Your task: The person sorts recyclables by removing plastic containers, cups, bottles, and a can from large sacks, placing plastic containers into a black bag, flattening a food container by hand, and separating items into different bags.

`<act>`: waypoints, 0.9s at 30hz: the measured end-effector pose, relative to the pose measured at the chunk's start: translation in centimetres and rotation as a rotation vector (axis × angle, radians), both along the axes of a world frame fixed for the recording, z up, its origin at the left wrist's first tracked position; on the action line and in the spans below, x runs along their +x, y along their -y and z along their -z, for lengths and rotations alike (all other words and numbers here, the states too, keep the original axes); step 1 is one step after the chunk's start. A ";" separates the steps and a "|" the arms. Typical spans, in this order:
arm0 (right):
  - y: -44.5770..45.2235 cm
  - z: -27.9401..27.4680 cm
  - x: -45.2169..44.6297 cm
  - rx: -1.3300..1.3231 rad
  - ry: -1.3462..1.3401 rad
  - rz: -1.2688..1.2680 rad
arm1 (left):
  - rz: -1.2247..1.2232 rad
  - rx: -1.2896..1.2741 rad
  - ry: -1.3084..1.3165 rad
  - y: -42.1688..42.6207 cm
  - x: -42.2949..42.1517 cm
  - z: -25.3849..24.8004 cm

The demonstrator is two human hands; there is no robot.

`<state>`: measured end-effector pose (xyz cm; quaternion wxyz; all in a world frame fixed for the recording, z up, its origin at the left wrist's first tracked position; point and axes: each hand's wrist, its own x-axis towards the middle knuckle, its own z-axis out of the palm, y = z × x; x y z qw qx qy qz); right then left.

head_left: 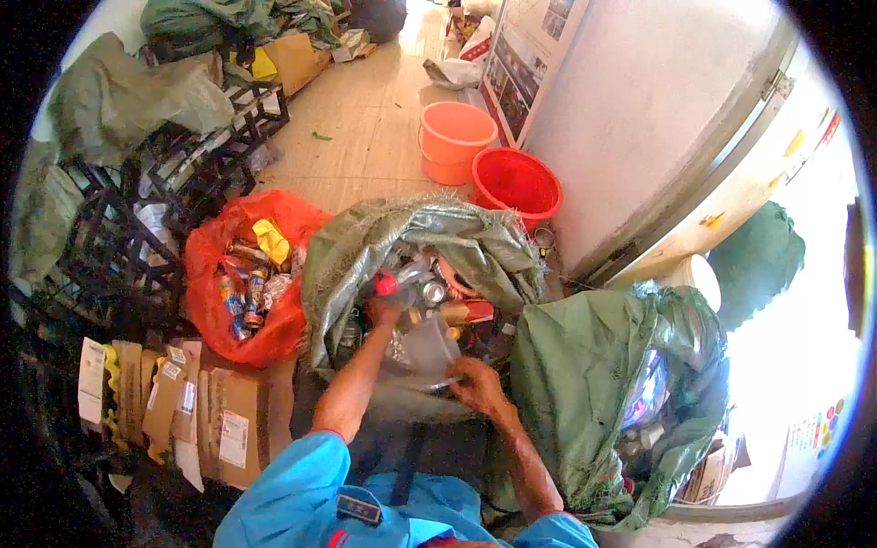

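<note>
A big olive woven sack [343,247] stands open before me, full of mixed recyclables. Inside its mouth, my left hand [384,312] is closed around a bottle with a red cap [386,284]; the bottle's body is mostly hidden. At the near side of the opening, my right hand [479,387] pinches the rim of a clear plastic tub [429,343], which lies tilted. Beyond the tub sits a can [433,292] with its round end up, among clear plastic pieces and a red carton [479,311].
Left of the sack is a red bag [212,301] of cans and wrappers. Flattened cardboard [239,429] and black crates [137,247] line the left side. A second green sack [575,384] stands right. An orange bucket [448,151] and a red bucket [512,178] stand beyond.
</note>
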<state>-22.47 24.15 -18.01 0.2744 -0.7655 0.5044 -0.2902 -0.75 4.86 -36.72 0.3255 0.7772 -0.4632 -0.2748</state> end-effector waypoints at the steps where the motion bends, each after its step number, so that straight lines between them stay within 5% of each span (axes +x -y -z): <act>1: -0.2 -0.1 0.1 0.055 -0.003 0.040 | -0.117 -0.043 0.160 1.8 -0.2 5.4; 3: 0.0 -0.2 0.4 0.038 0.012 0.058 | -0.233 -0.099 0.318 3.6 -0.3 10.2; 6: 0.2 -0.2 0.3 0.082 0.055 0.102 | -0.072 -0.178 -0.147 -1.0 0.8 0.6; 11: 1.4 -2.1 0.8 0.051 -0.185 0.118 | 0.084 -0.112 -0.457 -4.3 1.0 -6.0; 13: 1.8 -0.5 0.1 0.001 -0.168 0.111 | 0.121 -0.037 -0.509 -7.0 2.2 -13.9; 15: 2.0 -1.1 -0.1 0.086 -0.317 0.080 | 0.068 -0.011 -0.904 -8.2 4.1 -13.7; 16: 2.7 -1.4 -0.1 -0.138 -0.265 0.076 | 0.044 -0.042 -0.929 -8.9 4.2 -18.0; 20: 2.0 -0.9 1.3 0.029 -0.367 -0.001 | 0.210 0.036 -1.203 -8.9 5.4 -19.2; 22: 1.7 -0.6 2.3 0.007 -0.348 -0.006 | 0.248 0.058 -1.154 -9.2 3.9 -20.6; 27: 1.2 -0.9 2.9 -0.026 -0.300 -0.066 | 0.545 0.069 -0.440 -8.1 1.5 -18.7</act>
